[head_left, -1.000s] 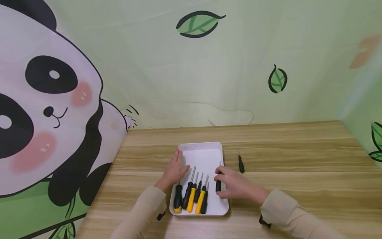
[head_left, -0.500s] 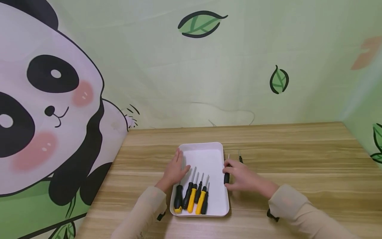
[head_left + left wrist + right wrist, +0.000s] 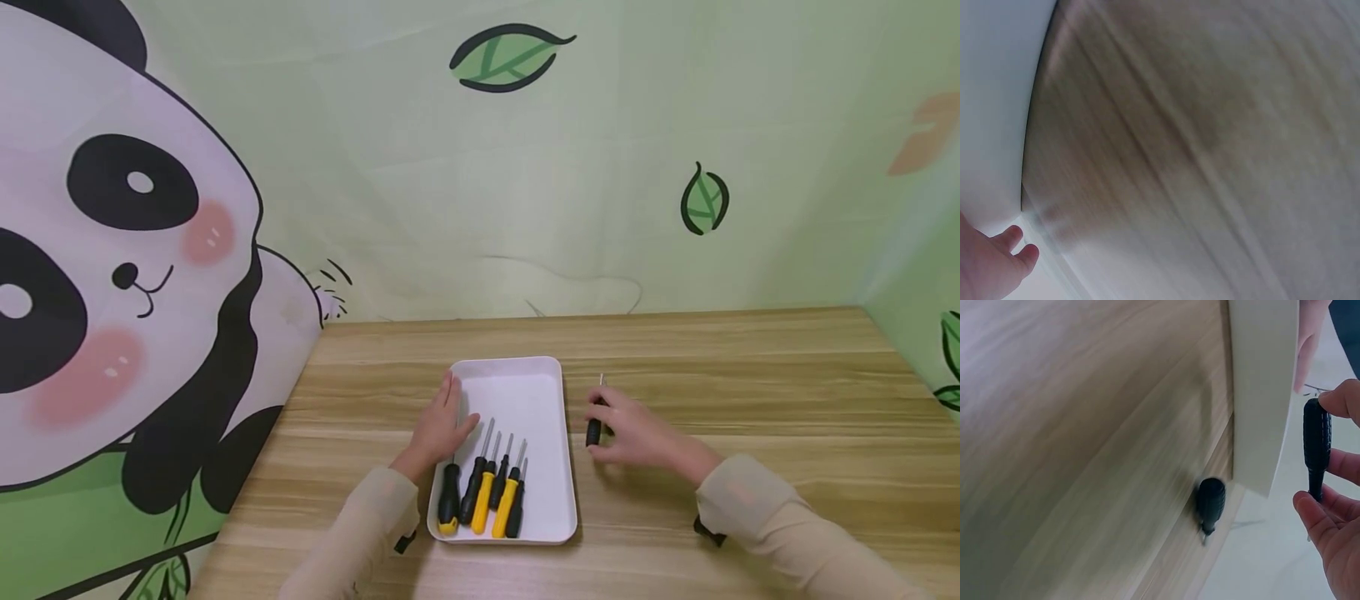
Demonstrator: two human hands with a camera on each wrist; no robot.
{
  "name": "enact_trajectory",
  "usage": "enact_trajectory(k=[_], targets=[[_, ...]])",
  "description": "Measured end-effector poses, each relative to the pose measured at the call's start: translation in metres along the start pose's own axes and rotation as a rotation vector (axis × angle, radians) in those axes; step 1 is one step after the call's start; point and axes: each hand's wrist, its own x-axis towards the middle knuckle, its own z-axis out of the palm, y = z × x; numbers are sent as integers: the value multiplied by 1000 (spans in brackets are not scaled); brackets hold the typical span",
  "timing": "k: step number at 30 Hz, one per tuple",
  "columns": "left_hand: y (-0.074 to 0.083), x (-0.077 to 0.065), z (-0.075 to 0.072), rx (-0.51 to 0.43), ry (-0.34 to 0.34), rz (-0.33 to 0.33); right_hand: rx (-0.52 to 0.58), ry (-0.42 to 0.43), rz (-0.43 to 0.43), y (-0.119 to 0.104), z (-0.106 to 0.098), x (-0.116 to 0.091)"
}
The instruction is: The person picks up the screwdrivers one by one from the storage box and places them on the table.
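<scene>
My right hand (image 3: 637,432) holds a black-handled screwdriver (image 3: 593,432) by its handle, above the table to the right of the white tray (image 3: 528,392). In the right wrist view, thumb and fingers pinch that screwdriver (image 3: 1317,437) at both ends of its handle. Flat against the tray's left side lies my left hand (image 3: 437,429), fingers straight, thumb over the rim. Inside the tray several screwdrivers lie side by side, among them a yellow one (image 3: 482,504) and a thick black one with a yellow end (image 3: 447,500). Another short black screwdriver (image 3: 1210,501) lies on the table.
The wood-grain table (image 3: 787,400) stretches out on both sides of the tray. Behind it rises a green printed backdrop (image 3: 375,192) with a panda and leaves.
My right hand has carried the black screwdriver from inside the tray, over its right rim, out to the right. It now covers the screwdriver on the table. My left hand stays put.
</scene>
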Motion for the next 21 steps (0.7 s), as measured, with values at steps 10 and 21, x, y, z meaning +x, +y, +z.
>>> enact_trajectory(k=[10,21], targets=[[1,0,-1,-5,6,0,-32,-21,38,18,-4,-7],[1,1,-1,-1,28,21,-83,-63,50,40,-2,-16]])
